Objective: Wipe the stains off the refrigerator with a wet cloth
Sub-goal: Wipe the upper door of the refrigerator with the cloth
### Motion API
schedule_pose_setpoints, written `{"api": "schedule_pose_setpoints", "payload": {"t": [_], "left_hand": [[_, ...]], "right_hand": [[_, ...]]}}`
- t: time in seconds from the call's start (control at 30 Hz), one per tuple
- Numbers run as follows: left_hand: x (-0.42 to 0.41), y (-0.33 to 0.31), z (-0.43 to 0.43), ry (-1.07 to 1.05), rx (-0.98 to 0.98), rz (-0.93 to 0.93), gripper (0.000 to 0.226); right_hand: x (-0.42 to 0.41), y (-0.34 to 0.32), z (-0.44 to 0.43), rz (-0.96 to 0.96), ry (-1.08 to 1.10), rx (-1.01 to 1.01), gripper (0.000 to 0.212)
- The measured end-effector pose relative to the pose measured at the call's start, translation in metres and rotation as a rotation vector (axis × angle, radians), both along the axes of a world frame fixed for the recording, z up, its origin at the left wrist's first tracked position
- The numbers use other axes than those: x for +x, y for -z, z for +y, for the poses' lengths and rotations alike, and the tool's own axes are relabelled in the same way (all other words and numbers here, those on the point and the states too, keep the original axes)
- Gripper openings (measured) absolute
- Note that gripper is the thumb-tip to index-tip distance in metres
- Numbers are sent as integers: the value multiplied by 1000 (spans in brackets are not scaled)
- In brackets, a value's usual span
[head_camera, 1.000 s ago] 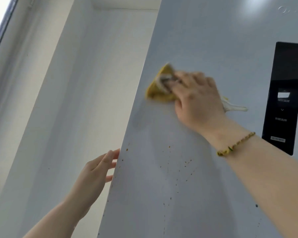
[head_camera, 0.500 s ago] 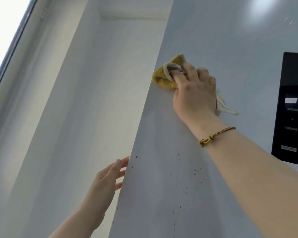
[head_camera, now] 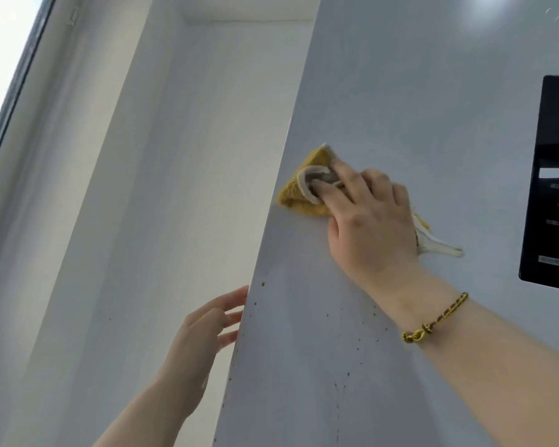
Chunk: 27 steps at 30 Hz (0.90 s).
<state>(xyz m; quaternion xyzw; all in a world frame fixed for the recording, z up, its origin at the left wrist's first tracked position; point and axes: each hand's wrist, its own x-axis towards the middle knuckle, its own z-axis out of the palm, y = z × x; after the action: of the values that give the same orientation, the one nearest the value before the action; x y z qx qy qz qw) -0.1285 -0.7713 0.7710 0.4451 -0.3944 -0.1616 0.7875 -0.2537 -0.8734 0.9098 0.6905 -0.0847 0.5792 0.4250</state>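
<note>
The grey refrigerator door [head_camera: 417, 91] fills the right half of the view. My right hand [head_camera: 368, 214] presses a folded yellow cloth [head_camera: 299, 193] flat against the door, close to its left edge. Its fingers lie fairly straight over the cloth, and a white corner of the cloth sticks out to the right of the palm. Small brown stains [head_camera: 359, 340] speckle the door below that hand and along the left edge. My left hand [head_camera: 207, 337] is lower down at the door's left edge with its fingers straight, fingertips at the side of the door.
A black control panel [head_camera: 552, 182] is set into the door at the right. A white wall [head_camera: 175, 188] and a recess lie left of the refrigerator. A window frame [head_camera: 17, 91] runs up the far left.
My right hand went up the left edge of the door with the cloth, then came back down a little. The left hand stays at the edge.
</note>
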Motion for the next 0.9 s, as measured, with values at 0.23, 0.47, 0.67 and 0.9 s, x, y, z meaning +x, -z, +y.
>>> {"api": "schedule_pose_setpoints", "payload": {"t": [0.23, 0.47, 0.67, 0.9], "left_hand": [[4, -8, 2, -10, 11, 16, 51], [2, -10, 1, 17, -4, 95, 46], [7, -9, 3, 120, -41, 144, 45], [9, -10, 6, 128, -8, 78, 46]], "right_hand": [[7, 85, 0, 379, -19, -144, 41], [3, 54, 4, 45, -72, 58, 42], [6, 134, -3, 379, -66, -125, 36], [2, 109, -1, 196, -83, 13, 37]]}}
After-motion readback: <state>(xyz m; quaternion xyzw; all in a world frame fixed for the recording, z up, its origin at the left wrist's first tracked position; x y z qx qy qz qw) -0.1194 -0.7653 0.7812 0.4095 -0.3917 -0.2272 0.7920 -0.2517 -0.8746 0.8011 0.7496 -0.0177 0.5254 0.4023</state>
